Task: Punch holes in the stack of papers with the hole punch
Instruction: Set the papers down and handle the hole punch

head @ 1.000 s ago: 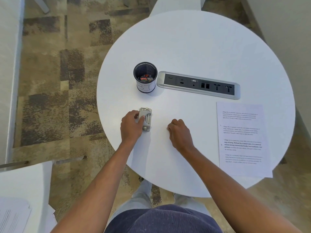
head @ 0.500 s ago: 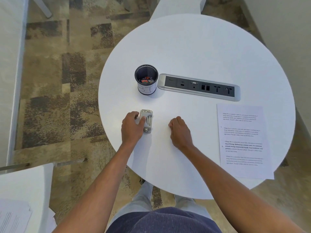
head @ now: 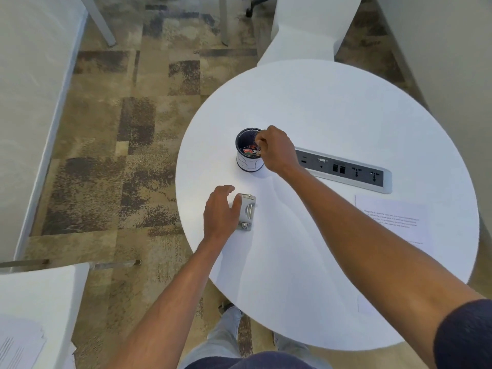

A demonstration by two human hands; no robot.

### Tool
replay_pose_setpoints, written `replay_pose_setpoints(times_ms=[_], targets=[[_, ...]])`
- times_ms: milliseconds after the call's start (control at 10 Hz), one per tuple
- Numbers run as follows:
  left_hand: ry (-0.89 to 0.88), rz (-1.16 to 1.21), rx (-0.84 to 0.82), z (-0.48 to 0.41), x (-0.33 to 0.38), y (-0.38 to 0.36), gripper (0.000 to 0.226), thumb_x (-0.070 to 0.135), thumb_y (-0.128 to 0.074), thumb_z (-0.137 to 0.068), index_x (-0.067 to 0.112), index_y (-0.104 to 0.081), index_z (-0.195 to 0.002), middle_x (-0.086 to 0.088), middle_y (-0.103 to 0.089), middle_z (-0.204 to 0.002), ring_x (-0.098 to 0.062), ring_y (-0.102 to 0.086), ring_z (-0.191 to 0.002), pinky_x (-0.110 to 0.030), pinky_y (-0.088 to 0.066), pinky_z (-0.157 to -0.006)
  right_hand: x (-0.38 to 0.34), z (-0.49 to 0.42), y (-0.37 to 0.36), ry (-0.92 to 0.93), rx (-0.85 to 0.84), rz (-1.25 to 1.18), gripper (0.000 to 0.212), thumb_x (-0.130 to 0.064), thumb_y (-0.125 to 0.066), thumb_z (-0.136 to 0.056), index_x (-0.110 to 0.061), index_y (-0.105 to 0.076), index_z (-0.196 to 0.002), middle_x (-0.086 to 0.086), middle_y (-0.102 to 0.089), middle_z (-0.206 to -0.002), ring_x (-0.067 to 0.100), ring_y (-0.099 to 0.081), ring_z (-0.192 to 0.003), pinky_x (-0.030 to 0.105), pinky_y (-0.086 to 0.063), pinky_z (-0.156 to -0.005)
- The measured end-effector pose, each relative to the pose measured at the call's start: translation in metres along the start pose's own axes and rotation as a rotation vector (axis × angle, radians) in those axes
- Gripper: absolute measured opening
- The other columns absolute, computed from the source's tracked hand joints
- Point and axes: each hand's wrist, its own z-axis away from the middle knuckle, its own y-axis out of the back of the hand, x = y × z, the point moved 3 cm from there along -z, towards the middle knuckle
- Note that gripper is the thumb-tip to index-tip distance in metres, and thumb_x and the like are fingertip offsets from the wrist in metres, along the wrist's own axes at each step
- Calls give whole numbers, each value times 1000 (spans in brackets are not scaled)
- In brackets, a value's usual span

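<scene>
No legible text: printed lines on the sheet of paper [head: 394, 222] too small and blurred

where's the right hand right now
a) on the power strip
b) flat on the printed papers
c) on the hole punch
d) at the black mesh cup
d: the right hand is at the rim of the mesh cup with its fingers curled over the opening, while the left hand touches the hole punch.
</scene>
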Motion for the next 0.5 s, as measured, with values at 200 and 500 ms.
replay_pose_setpoints(times_ms=[200,500], targets=[[9,-4,12,0,-5,2,28,23,-58,-94,10,-59,-119,-3,-65,-119,-21,-57,-111,-20,-35,-86,-1,-9,1,67,-22,-19,29,4,-46,-89,-4,-72,-98,13,-73,-100,34,-60,-98,43,-50,-80],[-61,-46,6,-6,14,3,30,27,-52,-97,12,-59,-122,-2,-63,-125,-21,-56,-116,-25,-36,-92,12,17,11,25,166,-92,24,-5,-51,-92,-5,-71,-105,13,-72,-108,35,-61,-102,43,-46,-89]])
